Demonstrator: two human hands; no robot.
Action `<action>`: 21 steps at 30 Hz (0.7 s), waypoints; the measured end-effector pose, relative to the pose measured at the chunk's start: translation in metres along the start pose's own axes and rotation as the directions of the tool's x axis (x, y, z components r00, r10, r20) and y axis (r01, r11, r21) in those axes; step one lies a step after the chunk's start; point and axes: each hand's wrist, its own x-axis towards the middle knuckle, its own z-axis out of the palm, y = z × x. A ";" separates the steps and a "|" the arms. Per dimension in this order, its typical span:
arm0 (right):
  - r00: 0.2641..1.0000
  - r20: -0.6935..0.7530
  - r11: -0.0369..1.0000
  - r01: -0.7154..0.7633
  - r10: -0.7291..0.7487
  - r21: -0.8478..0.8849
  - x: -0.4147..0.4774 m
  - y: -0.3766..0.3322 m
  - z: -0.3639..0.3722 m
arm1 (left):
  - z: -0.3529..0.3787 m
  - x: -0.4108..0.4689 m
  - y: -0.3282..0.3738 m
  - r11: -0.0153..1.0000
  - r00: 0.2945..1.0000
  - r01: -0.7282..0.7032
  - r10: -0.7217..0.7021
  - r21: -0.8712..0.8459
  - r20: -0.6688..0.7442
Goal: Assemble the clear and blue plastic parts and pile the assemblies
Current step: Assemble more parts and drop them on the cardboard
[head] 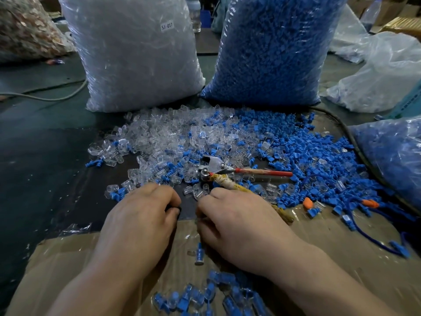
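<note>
Loose clear plastic caps [164, 137] spread over the dark mat ahead of me, and loose blue plugs [303, 160] lie to their right. My left hand [141, 215] and my right hand [237, 222] are close together, knuckles up and fingers curled under. What they hold is hidden beneath the fingers. One finished assembly [199, 254] lies on the cardboard between my wrists. A pile of assemblies [205, 295] sits near the bottom edge.
A bag of clear parts [136, 53] and a bag of blue parts [273, 49] stand behind the heap. A red-handled plier tool [227, 171] lies amid the parts. Another filled bag [391, 156] is at right. Cardboard sheet [341, 242] covers the near table.
</note>
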 end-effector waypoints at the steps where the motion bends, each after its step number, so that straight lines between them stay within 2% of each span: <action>1: 0.999 -0.029 0.999 -0.024 0.026 0.038 -0.002 0.001 0.000 | 0.002 0.000 0.000 0.999 1.000 0.022 -0.023 -0.043 -0.013; 3: 0.989 -0.078 0.974 -0.111 0.128 0.197 -0.004 0.003 -0.002 | 0.004 0.000 -0.002 0.987 0.996 0.074 -0.081 -0.143 -0.042; 5: 0.965 -0.065 0.875 -0.202 0.255 0.439 -0.006 0.006 -0.004 | 0.006 0.000 -0.002 0.959 0.989 0.119 -0.138 -0.258 -0.059; 6: 0.948 -0.026 0.785 -0.248 0.318 0.568 -0.007 0.006 -0.005 | 0.006 -0.001 -0.001 0.933 0.985 0.136 -0.164 -0.333 -0.057; 8: 0.913 0.098 0.511 -0.308 0.397 0.802 -0.008 0.005 -0.008 | 0.009 -0.001 -0.003 0.827 0.979 0.152 -0.200 -0.542 -0.031; 10: 0.898 0.199 0.220 -0.301 0.392 0.928 -0.009 0.003 -0.012 | 0.008 -0.001 -0.003 0.631 0.977 0.148 -0.212 -0.761 0.014; 12: 0.893 0.259 0.027 -0.288 0.368 0.957 -0.008 0.001 -0.014 | 0.008 -0.002 -0.002 0.479 0.980 0.131 -0.194 -0.868 0.041; 15: 0.890 0.319 -0.184 -0.271 0.327 0.945 -0.006 -0.002 -0.014 | 0.008 -0.004 0.004 0.369 0.987 0.105 -0.153 -0.924 0.051; 18: 0.897 0.334 -0.338 -0.230 0.291 0.912 -0.004 -0.003 -0.015 | 0.011 -0.007 0.010 0.391 0.993 0.074 -0.116 -0.917 0.030; 21: 0.903 0.330 -0.419 -0.196 0.274 0.886 -0.003 -0.003 -0.014 | 0.014 -0.010 0.012 0.395 0.991 0.095 -0.127 -0.914 0.048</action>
